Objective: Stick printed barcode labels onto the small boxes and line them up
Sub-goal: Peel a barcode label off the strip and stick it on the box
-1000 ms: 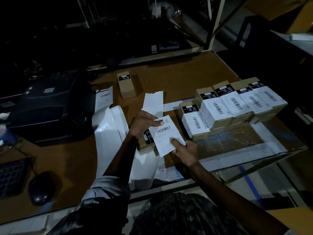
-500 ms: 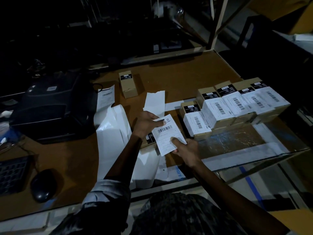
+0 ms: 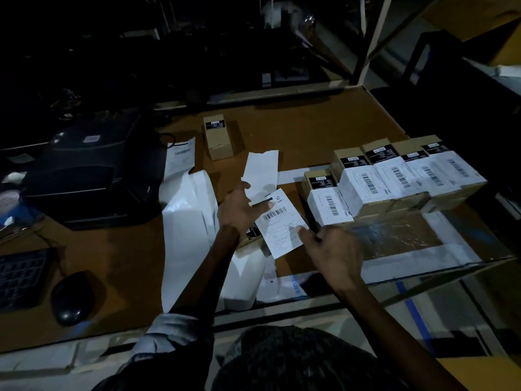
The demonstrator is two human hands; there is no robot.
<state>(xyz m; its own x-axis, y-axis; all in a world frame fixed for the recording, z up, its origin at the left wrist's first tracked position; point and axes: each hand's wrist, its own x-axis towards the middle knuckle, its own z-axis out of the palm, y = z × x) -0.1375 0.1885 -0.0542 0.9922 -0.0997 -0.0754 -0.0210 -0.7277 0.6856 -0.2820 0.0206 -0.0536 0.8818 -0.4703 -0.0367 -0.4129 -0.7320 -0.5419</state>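
Observation:
A white barcode label (image 3: 282,223) lies on top of a small brown box (image 3: 248,235) at the table's middle. My left hand (image 3: 239,208) rests on the box with its fingers spread over the label's upper left corner. My right hand (image 3: 334,253) has a fingertip pressing the label's right edge. To the right stand several labelled boxes (image 3: 394,179) side by side in a row. One unlabelled brown box (image 3: 218,140) lies alone farther back.
A black label printer (image 3: 93,173) sits at the left, with a long white backing strip (image 3: 189,235) trailing toward me. A loose backing piece (image 3: 260,170) lies behind the hands. A keyboard (image 3: 19,277) and mouse (image 3: 73,297) are at the near left. A clear plastic sheet (image 3: 394,235) covers the right front.
My left hand's fingers have spread out flat over the label. My right hand has slid from the label's lower edge to its right side.

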